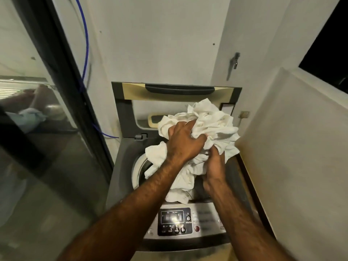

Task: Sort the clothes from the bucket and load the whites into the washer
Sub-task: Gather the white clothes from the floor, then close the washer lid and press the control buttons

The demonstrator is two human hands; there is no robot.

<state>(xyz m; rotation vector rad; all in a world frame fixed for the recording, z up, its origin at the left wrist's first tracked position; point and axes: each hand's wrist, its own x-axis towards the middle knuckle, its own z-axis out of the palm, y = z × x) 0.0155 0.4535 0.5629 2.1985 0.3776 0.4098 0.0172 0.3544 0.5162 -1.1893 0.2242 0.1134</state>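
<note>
Clothes (212, 121), all white, are held in one big bunch just over the open top of the washer (122, 166). The bunch is gripped from above by the left hand (185, 140), with its fingers dug into the cloth. It is gripped from below by the right hand (214, 166), whose fingers are curled round a fold. Two hands are likely used because the bunch is big and floppy, and bits could slip out of one hand. Some cloth already hangs down into the round tub (138, 166), so the load seems to be partly in. The lid (177, 89) is stood up at the back, so the way down is kept open. Little room is left on the right, where a side wall (282, 157) is close and the cloth nearly touches it. More room is found on the left, by the glass door (47, 119). The front edge by the buttons (177, 221) is nearly reached by one loose end, which may need tucking in.
</note>
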